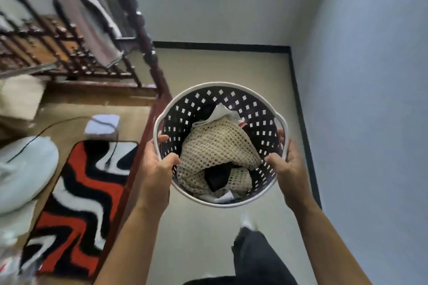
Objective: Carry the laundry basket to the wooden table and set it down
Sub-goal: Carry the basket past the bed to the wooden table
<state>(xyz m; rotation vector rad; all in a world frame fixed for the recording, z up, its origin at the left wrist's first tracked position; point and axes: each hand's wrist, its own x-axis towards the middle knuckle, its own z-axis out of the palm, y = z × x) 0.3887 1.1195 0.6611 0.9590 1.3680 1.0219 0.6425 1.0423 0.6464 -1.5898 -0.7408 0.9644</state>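
Observation:
I hold a round laundry basket [245,102] in the air in front of me, dark with square holes and a white rim. Inside lie a cream knitted garment [215,148], a dark item and some white cloth. My left hand [155,164] grips the rim on the left side, thumb inside. On the right side my right hand [287,164] grips the rim just below the handle, thumb inside too. Below the basket is pale floor. No wooden table is plainly in view.
A dark wooden bed frame [148,48] with towels draped over its rail stands at the left. An orange, black and white rug [76,192] lies on the bed surface, with a cable and white bedding. Walls close the corner ahead and at the right. My leg [259,259] shows below.

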